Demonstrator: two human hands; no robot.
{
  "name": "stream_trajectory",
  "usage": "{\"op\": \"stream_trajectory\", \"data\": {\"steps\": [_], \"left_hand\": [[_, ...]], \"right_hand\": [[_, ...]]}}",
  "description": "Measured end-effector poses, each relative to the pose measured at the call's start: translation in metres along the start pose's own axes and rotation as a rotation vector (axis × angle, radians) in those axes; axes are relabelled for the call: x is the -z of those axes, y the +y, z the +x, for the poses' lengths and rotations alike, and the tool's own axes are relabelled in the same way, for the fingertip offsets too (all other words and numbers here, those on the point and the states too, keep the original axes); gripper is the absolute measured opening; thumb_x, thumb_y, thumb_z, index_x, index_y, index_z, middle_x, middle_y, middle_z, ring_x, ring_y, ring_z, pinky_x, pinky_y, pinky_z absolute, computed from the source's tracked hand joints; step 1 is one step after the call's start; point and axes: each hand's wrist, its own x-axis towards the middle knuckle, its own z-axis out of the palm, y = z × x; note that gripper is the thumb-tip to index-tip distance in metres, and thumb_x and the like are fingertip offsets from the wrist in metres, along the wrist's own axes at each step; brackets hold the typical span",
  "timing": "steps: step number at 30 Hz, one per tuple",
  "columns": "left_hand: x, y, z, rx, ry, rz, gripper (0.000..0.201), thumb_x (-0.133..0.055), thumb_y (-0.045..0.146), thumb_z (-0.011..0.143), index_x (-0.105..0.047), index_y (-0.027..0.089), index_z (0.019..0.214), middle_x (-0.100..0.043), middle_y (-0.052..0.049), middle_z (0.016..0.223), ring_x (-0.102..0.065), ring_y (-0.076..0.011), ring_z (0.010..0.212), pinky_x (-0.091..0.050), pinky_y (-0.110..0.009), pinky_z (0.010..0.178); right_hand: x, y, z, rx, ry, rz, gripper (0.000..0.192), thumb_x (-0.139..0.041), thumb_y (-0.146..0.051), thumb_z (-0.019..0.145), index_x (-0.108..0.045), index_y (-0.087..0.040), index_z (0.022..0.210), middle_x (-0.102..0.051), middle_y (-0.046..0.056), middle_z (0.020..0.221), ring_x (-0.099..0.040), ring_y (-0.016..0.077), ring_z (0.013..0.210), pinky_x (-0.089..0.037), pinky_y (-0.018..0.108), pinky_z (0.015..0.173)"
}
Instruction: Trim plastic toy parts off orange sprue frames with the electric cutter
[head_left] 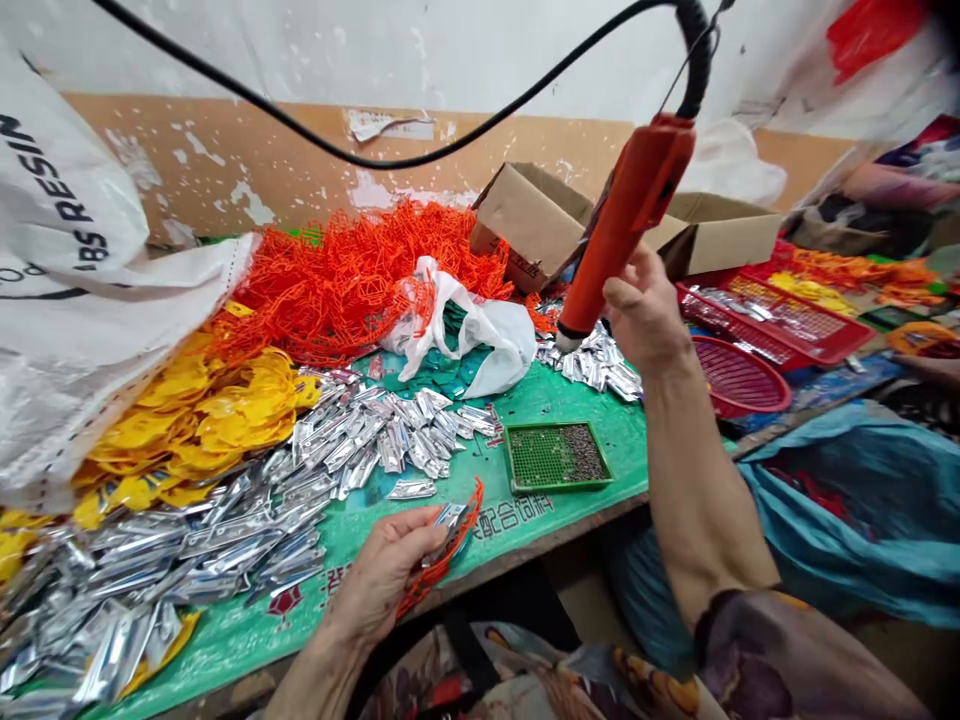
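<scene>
My left hand (394, 565), low in front of me at the table's near edge, pinches an orange plastic piece (459, 535) with a silvery metal plate (450, 515) against it. A corded red electric screwdriver (630, 225) hangs tilted, its tip down and to the left. My right hand (649, 300) is closed at the screwdriver's lower body, with some fingers hidden behind it. Below the tip, toward me, lies a green tray (559, 470) with a grid of holes and many small dark screws at its right side.
Piles of silvery plates (375, 430), yellow pieces (217, 410) and orange strips (360, 280) cover the table's left and back. A white plastic bag (480, 340) holds green pieces. Cardboard boxes (525, 220) and red baskets (739, 375) stand right. A black cable (375, 160) crosses above.
</scene>
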Motion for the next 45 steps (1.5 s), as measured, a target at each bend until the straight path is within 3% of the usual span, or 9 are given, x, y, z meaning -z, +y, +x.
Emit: {"op": "stream_trajectory", "data": {"steps": [2,4,11,18,24,28,33,38,45], "left_hand": [[-0.003,0.001,-0.002,0.003,0.0,-0.021,0.026,-0.073,0.034,0.071,-0.078,0.014,0.088,-0.072,-0.003,0.068,-0.056,-0.0136,0.055,-0.04,-0.024,0.055],[-0.005,0.001,-0.003,-0.02,-0.005,-0.011,0.022,-0.072,0.033,0.072,-0.078,0.015,0.084,-0.069,-0.001,0.065,-0.053,-0.0121,0.054,-0.038,-0.023,0.054],[-0.007,0.004,-0.002,-0.171,0.037,0.294,0.025,-0.066,0.038,0.08,-0.077,0.015,0.079,-0.067,0.0,0.069,-0.053,-0.0151,0.063,-0.039,-0.024,0.059],[-0.01,-0.003,0.007,-0.128,-0.009,0.325,0.029,-0.066,0.041,0.079,-0.077,0.015,0.083,-0.067,-0.001,0.07,-0.054,-0.0174,0.066,-0.041,-0.025,0.06],[-0.009,-0.006,0.012,-0.085,-0.034,0.267,0.027,-0.067,0.039,0.079,-0.078,0.016,0.086,-0.068,-0.001,0.07,-0.055,-0.0175,0.067,-0.041,-0.025,0.064],[-0.008,-0.001,0.01,-0.04,-0.048,0.194,0.026,-0.069,0.039,0.077,-0.078,0.016,0.085,-0.067,-0.001,0.066,-0.056,-0.0179,0.067,-0.041,-0.026,0.064],[-0.015,0.005,0.003,0.051,-0.063,0.061,0.028,-0.073,0.039,0.072,-0.079,0.015,0.084,-0.07,-0.004,0.07,-0.054,-0.0161,0.06,-0.04,-0.026,0.058],[-0.024,0.004,0.002,0.091,-0.07,-0.049,0.031,-0.076,0.038,0.069,-0.079,0.014,0.089,-0.072,-0.005,0.071,-0.056,-0.0164,0.061,-0.042,-0.026,0.059],[-0.021,-0.002,0.007,0.093,-0.067,-0.123,0.022,-0.077,0.033,0.07,-0.079,0.016,0.084,-0.069,-0.002,0.068,-0.057,-0.0158,0.064,-0.042,-0.025,0.064]], "right_hand": [[-0.016,0.002,0.013,-0.142,-0.092,0.206,0.056,-0.078,-0.045,0.062,-0.056,-0.025,0.109,-0.066,0.003,0.091,-0.063,0.0195,0.077,-0.052,0.042,0.075],[-0.031,0.0,0.014,-0.239,-0.091,0.288,0.052,-0.079,-0.035,0.057,-0.057,-0.024,0.103,-0.063,-0.002,0.076,-0.059,0.0161,0.062,-0.051,0.04,0.068],[-0.052,-0.019,-0.023,-0.329,-0.224,0.276,0.057,-0.082,-0.028,0.056,-0.053,-0.021,0.105,-0.057,-0.004,0.072,-0.059,0.0156,0.064,-0.052,0.038,0.063],[-0.057,-0.046,-0.032,-0.082,0.064,0.117,0.044,-0.078,-0.03,0.064,-0.05,-0.024,0.098,-0.057,-0.003,0.082,-0.057,0.0132,0.068,-0.052,0.035,0.064],[-0.063,-0.043,-0.05,-0.247,0.078,0.14,0.029,-0.072,-0.015,0.056,-0.053,-0.02,0.078,-0.06,-0.004,0.065,-0.054,0.0124,0.058,-0.047,0.031,0.055],[-0.07,-0.021,-0.07,-0.307,0.205,0.183,0.029,-0.074,-0.015,0.052,-0.054,-0.019,0.073,-0.06,-0.005,0.062,-0.053,0.0119,0.054,-0.044,0.031,0.052],[-0.075,-0.007,-0.081,-0.316,0.302,0.245,0.026,-0.078,-0.02,0.051,-0.059,-0.018,0.069,-0.06,-0.004,0.06,-0.053,0.0122,0.051,-0.045,0.032,0.052],[-0.078,-0.003,-0.088,-0.287,0.325,0.268,0.02,-0.077,-0.018,0.052,-0.061,-0.018,0.064,-0.06,-0.004,0.058,-0.053,0.0114,0.049,-0.045,0.03,0.051],[-0.078,0.007,-0.095,-0.236,0.318,0.277,0.015,-0.074,-0.015,0.057,-0.061,-0.018,0.061,-0.06,-0.005,0.055,-0.051,0.0108,0.047,-0.044,0.028,0.049]]}}
